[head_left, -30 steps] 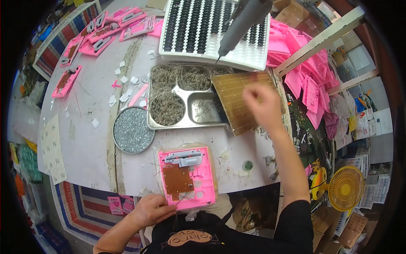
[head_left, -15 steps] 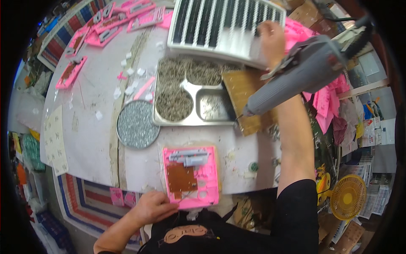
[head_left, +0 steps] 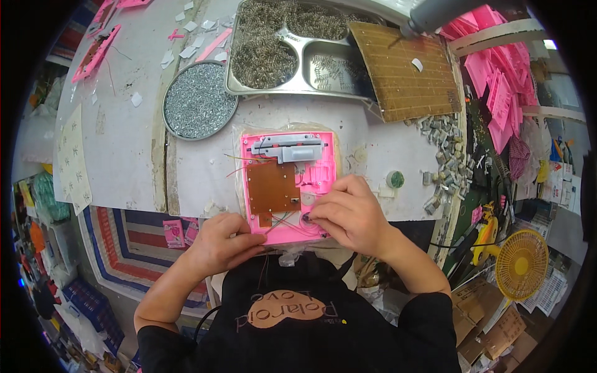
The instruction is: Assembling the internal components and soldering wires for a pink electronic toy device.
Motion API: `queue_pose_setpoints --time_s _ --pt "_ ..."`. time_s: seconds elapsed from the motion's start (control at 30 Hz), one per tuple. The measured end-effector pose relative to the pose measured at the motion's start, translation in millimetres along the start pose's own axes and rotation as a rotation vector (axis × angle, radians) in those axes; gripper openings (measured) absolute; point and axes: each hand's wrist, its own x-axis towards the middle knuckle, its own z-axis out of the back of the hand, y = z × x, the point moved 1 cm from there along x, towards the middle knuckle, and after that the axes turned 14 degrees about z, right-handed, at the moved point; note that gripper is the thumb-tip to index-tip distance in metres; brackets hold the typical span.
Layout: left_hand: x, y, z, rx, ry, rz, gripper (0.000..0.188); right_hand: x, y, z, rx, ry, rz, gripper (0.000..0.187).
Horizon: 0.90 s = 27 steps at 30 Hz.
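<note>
A pink plastic housing (head_left: 317, 231) lies at the near edge of the table. Inside it are a brown circuit board (head_left: 272, 188), a grey plastic mechanism (head_left: 301, 151) along the far side, and thin red and dark wires. My left hand (head_left: 227, 241) has its fingers closed at the housing's near left corner, thumb and fingertips on the rim. With fingertips pinched together, my right hand (head_left: 353, 214) holds a small dark round part (head_left: 307, 218) down in the housing's near right corner. Its details are partly hidden by the fingers.
Beyond the housing stand a round tin (head_left: 199, 99) of small screws and a steel tray (head_left: 305, 93) of springs. A brown cardboard sheet (head_left: 404, 74) leans over the tray's right side. Small metal parts (head_left: 443, 155) lie to the right, below a grey electric screwdriver (head_left: 429, 15).
My right hand has come back from the white ribbed tray at the far side to the housing and now holds a small part. My left hand stays at the corner. The view has tilted nearer.
</note>
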Motion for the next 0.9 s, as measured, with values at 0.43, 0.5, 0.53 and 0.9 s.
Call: queue_pose_setpoints --time_s 0.43,0.5,0.53,0.9 --pt "0 -10 8 0.11 0.048 0.007 0.03 -7 6 9 -0.097 0.006 0.112 0.031" --pt "-1 -13 11 0.141 0.098 0.012 0.031 -17 9 35 -0.303 0.007 -0.081 0.028" --pt "-2 -16 14 0.175 0.119 0.035 0.032 -25 7 46 -0.386 -0.001 -0.16 0.026" --pt "225 -8 80 0.305 -0.009 0.002 0.015 -41 -1 61 -0.477 0.06 -0.276 0.027"
